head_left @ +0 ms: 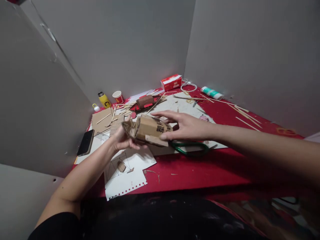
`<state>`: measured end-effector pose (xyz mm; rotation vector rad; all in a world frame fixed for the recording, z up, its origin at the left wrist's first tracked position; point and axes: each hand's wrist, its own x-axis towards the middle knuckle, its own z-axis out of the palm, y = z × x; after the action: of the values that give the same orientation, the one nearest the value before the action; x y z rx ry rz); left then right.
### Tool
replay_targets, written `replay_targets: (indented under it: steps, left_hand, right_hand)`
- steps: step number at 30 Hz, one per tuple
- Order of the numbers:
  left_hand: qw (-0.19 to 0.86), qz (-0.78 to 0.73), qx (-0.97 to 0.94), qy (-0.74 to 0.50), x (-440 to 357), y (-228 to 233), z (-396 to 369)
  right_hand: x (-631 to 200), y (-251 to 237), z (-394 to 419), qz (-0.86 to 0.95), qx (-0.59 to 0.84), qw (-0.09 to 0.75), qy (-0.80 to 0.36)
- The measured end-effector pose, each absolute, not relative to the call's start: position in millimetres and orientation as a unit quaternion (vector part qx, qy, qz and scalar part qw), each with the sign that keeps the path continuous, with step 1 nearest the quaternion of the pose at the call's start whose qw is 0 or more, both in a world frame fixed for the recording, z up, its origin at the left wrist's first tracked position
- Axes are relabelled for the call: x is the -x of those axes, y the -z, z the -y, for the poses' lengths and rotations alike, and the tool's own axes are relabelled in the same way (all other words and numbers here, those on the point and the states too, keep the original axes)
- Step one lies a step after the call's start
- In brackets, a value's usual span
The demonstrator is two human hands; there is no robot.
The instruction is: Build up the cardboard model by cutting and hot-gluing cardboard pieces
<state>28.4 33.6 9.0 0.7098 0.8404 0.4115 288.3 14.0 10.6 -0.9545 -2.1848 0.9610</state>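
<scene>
A brown cardboard model (150, 128), with dark printed characters and a pointed ridged end, is held above the table. My left hand (121, 140) cups it from below near the pointed end; part of its fingers is hidden beneath the model. With thumb and fingers, my right hand (183, 125) grips the other end. Just under that hand lie scissors with green handles (191, 147), on the edge of a white sheet. Another small model with a brown rounded roof (145, 101) stands farther back among thin sticks. A small cardboard piece (121, 166) rests on the drawn-on paper (136, 185).
A phone (85, 142) lies at the left edge. Behind are a yellow bottle (104, 100), a paper cup (118, 97), a red box (171, 82) and a tape roll (188, 87). Toward the right are a white-and-teal packet (212, 93) and loose sticks (246, 115). Grey walls enclose the red table (200, 170).
</scene>
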Motion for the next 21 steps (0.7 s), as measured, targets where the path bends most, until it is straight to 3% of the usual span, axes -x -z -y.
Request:
replay_targets:
  steps: [6,11,21]
  left_hand:
    - [0.774,-0.437,-0.373,-0.265,-28,-4,-47]
    - [0.736,-0.465,-0.396,-0.291,-33,4,-69]
    - [0.645,-0.529,-0.448,-0.322,-32,9,-94]
  right_hand:
    - [-272,-3,-14,0.627,0.521,0.282,-0.507]
    - [-264,-2,-25,0.577,0.544,0.318,-0.52]
    - [-267,5,-47,0.563,0.532,0.287,-0.563]
